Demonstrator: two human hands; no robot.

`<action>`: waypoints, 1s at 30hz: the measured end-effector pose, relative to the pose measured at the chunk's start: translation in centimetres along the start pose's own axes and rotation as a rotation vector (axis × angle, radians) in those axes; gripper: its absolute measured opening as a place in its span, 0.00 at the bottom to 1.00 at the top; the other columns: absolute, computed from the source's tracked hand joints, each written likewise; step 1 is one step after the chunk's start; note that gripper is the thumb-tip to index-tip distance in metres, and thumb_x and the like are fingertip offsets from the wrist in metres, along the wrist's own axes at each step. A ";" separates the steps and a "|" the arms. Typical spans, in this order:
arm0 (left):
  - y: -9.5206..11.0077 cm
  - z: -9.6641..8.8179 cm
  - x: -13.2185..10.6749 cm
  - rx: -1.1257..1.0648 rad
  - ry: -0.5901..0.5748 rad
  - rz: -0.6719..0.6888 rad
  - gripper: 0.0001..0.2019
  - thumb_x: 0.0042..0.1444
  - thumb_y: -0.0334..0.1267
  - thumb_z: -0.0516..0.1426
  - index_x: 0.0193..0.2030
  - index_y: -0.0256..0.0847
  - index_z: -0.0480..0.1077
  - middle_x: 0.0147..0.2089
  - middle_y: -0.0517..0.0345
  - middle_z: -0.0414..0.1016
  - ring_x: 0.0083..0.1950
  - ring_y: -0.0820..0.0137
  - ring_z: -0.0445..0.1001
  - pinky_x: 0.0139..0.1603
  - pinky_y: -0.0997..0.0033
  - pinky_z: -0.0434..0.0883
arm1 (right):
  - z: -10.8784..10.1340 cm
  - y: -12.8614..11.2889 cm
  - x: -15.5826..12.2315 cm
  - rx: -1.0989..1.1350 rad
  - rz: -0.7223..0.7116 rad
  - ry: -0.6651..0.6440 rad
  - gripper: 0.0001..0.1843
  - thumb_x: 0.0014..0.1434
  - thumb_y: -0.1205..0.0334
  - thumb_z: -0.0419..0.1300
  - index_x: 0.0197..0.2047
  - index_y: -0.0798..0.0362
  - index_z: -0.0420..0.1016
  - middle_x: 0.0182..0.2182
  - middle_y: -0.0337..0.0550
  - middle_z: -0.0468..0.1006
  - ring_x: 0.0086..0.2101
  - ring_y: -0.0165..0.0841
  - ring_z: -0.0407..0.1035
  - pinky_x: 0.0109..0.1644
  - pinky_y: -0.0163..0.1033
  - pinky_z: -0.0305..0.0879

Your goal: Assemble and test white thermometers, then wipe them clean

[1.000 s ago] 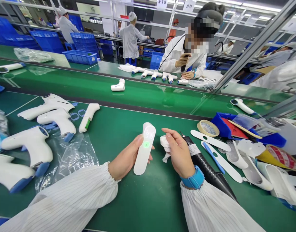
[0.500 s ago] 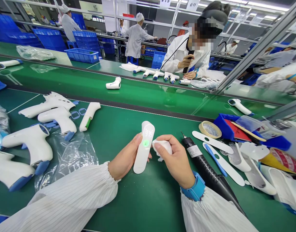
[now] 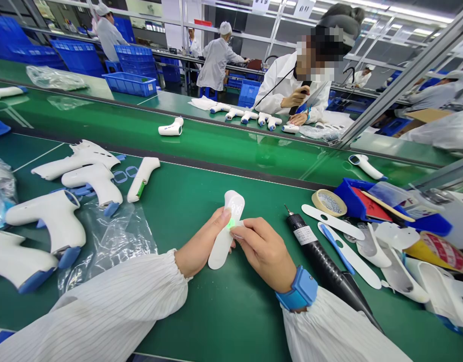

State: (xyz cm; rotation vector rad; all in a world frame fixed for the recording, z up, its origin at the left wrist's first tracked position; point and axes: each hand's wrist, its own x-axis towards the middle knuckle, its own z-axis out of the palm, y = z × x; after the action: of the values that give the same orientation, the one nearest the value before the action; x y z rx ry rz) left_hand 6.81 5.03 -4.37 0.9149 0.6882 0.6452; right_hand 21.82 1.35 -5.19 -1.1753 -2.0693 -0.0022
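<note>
Device (image 3: 219, 253) in left hand (image 3: 201, 239), lit; digits (image 3: 236, 206) illegible

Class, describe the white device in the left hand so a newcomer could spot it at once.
Start with the green bench nearest the camera, then find the left hand over its middle. It grips a slim white device, the right hand at its face. Unlike the white gun-shaped housings lying on the left, it shows a glowing green spot.
</note>
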 end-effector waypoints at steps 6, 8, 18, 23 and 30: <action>-0.3 -0.1 0.2 0.078 0.028 -0.071 0.23 0.53 0.60 0.47 0.42 0.41 0.63 0.26 0.63 0.63 0.27 0.74 0.62 0.30 0.72 0.62 | 0.4 0.4 0.3 -0.045 -0.056 -0.033 0.08 0.59 0.74 0.50 0.37 0.55 0.67 0.32 0.47 0.70 0.32 0.33 0.62 0.33 0.39 0.65; -0.3 -0.1 0.2 0.089 0.027 -0.069 0.23 0.52 0.60 0.48 0.42 0.42 0.63 0.26 0.64 0.63 0.26 0.75 0.62 0.28 0.73 0.61 | 0.6 0.4 0.3 -0.041 -0.058 -0.032 0.07 0.59 0.74 0.50 0.37 0.55 0.66 0.32 0.47 0.69 0.33 0.34 0.62 0.34 0.39 0.64; -0.1 0.0 0.2 0.057 -0.009 -0.118 0.26 0.51 0.63 0.45 0.34 0.39 0.64 0.22 0.61 0.64 0.24 0.74 0.63 0.26 0.73 0.61 | 0.1 0.3 -0.4 -0.026 0.042 0.024 0.06 0.59 0.73 0.50 0.35 0.53 0.63 0.31 0.45 0.67 0.33 0.35 0.61 0.35 0.41 0.63; -0.1 0.0 0.3 0.019 -0.005 -0.123 0.25 0.51 0.63 0.46 0.33 0.40 0.64 0.22 0.62 0.64 0.23 0.74 0.63 0.26 0.73 0.61 | 0.0 0.4 -0.6 0.020 0.080 0.046 0.06 0.59 0.71 0.51 0.37 0.52 0.65 0.31 0.45 0.68 0.33 0.35 0.63 0.35 0.41 0.64; -0.1 0.0 0.4 -0.008 0.002 -0.139 0.26 0.51 0.63 0.46 0.34 0.39 0.65 0.22 0.62 0.64 0.23 0.74 0.64 0.26 0.73 0.61 | 0.0 0.4 -0.7 0.061 0.079 0.070 0.07 0.58 0.72 0.53 0.38 0.51 0.67 0.32 0.44 0.70 0.34 0.34 0.64 0.35 0.40 0.64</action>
State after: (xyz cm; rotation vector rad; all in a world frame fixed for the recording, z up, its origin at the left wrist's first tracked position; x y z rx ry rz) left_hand 7.11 5.30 -4.60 0.8511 0.7435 0.5248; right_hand 22.29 1.09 -5.73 -1.2020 -1.9484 0.0559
